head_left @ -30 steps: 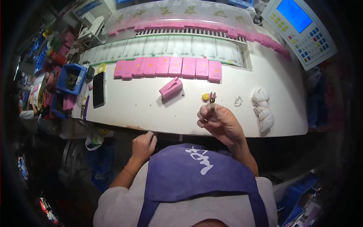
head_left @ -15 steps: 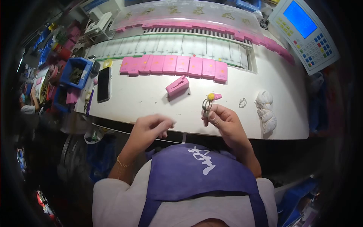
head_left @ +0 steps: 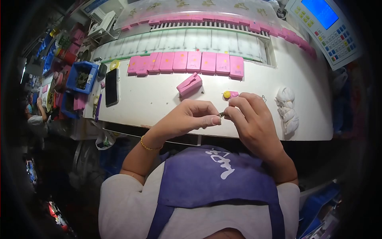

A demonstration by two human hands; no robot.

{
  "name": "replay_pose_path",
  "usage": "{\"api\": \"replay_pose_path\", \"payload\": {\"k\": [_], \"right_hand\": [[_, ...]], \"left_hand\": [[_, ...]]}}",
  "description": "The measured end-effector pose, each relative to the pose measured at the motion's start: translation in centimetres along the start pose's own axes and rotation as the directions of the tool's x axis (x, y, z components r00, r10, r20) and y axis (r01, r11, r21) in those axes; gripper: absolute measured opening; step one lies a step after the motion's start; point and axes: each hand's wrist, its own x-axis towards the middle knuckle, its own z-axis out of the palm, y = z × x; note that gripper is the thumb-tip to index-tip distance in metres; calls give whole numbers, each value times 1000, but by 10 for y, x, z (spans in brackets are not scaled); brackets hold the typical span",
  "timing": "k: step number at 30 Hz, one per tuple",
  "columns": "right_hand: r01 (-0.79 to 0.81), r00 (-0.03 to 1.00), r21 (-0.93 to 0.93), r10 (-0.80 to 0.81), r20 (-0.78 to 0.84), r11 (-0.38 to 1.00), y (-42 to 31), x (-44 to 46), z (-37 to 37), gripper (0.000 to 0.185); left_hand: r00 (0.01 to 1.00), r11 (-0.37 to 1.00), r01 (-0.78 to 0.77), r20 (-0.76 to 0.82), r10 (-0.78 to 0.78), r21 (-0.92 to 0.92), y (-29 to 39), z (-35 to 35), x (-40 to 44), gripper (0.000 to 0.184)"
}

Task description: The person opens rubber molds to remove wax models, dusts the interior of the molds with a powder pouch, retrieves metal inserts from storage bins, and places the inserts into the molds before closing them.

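Observation:
My left hand (head_left: 195, 115), with a gold bracelet at its wrist, is pinched shut on a small dark green ring-shaped piece (head_left: 221, 114). From the other side, my right hand (head_left: 250, 118) grips the same piece between thumb and fingertips. Fingers hide most of it. Just beyond the hands, a yellow round tag (head_left: 227, 94) lies with a pink scrap (head_left: 234, 94) on the white table (head_left: 147, 115). A pink block with a slit (head_left: 189, 85) rests farther left, touched by neither hand.
A row of pink blocks (head_left: 180, 61) stands before a white panel strip (head_left: 175, 40). At left are a phone (head_left: 112, 87) and a blue bin (head_left: 82, 77). Twisted white cloth (head_left: 287, 110) lies right, below a keypad panel (head_left: 334, 40). Another person's arm (head_left: 41, 109) shows far left.
My left hand has moved right to meet my right hand at the ring-shaped piece. My right hand has turned over, so its back faces up. The view has shifted slightly.

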Motion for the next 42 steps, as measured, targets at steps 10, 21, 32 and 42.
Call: {"api": "replay_pose_path", "payload": {"k": [10, 21, 32, 42], "right_hand": [[-314, 919, 835, 364, 148, 452, 16, -13, 19, 37], [-272, 915, 828, 399, 64, 490, 19, -8, 32, 29], [-385, 856, 746, 513, 67, 544, 62, 8, 29, 20], [-453, 725, 669, 680, -109, 589, 272, 139, 59, 26]], "left_hand": [[932, 932, -361, -35, 360, -33, -21, 4, 7, 13], [843, 800, -471, -77, 532, 371, -28, 4, 17, 15], [622, 633, -276, -367, 692, 723, -32, -9, 26, 22], [500, 487, 24, -433, 750, 873, -57, -46, 31, 13]]}}
